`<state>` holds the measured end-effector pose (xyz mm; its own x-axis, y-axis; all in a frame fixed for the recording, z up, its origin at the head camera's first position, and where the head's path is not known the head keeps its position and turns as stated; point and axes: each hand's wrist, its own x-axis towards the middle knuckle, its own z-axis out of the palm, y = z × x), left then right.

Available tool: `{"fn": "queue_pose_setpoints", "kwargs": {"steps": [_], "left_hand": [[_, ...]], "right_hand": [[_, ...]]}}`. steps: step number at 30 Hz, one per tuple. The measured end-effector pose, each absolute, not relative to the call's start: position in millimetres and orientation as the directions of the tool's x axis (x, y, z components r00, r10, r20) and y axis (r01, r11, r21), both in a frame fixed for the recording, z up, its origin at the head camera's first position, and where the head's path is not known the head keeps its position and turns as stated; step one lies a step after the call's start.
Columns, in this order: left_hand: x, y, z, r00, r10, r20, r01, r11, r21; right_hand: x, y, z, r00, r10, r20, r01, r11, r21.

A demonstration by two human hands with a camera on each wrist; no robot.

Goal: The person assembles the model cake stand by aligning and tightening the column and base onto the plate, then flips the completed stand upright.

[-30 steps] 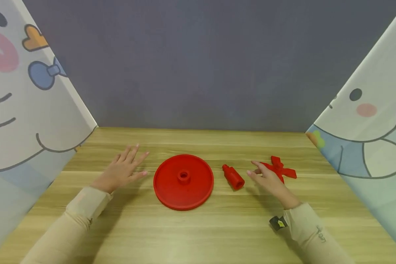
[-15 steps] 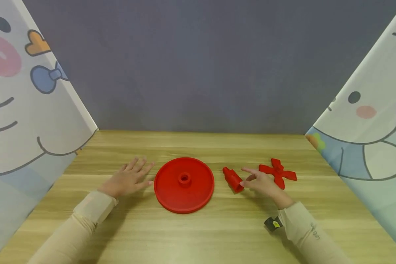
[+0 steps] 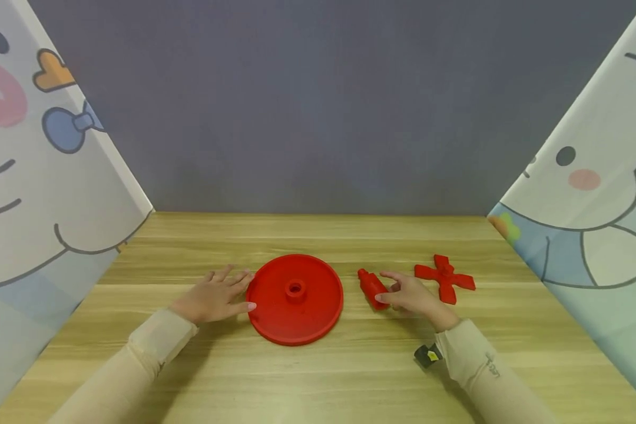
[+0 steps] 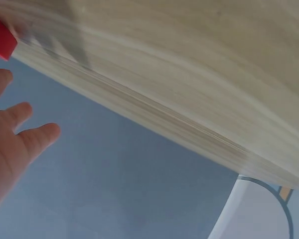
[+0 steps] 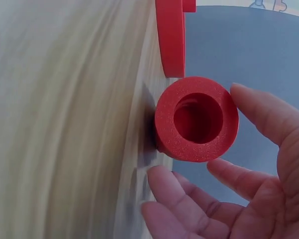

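Your right hand (image 3: 410, 296) is curling thumb and fingers around the red hollow cylinder (image 3: 372, 287) lying on the table (image 3: 318, 377) beside the red disc (image 3: 295, 298), while your left hand (image 3: 215, 296) rests flat, fingertips at the disc's rim.

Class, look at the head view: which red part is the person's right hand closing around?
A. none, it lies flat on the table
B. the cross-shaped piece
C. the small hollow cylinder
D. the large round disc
C: the right hand curls its fingers round the small hollow cylinder, seen open-ended in the right wrist view.
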<state>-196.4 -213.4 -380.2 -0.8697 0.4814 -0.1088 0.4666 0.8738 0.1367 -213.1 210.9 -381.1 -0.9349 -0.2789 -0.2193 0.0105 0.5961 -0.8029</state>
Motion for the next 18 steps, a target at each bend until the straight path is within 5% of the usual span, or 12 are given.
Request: {"fn": "queue_pose_setpoints", "kwargs": {"steps": [18], "left_hand": [[-195,-200,-386,-0.865,0.472,-0.169,0.466,0.881,0.076]], "right_hand": [[-216,198,-384,-0.936,-0.234,-0.263,0.038,0.675,-0.737]]}}
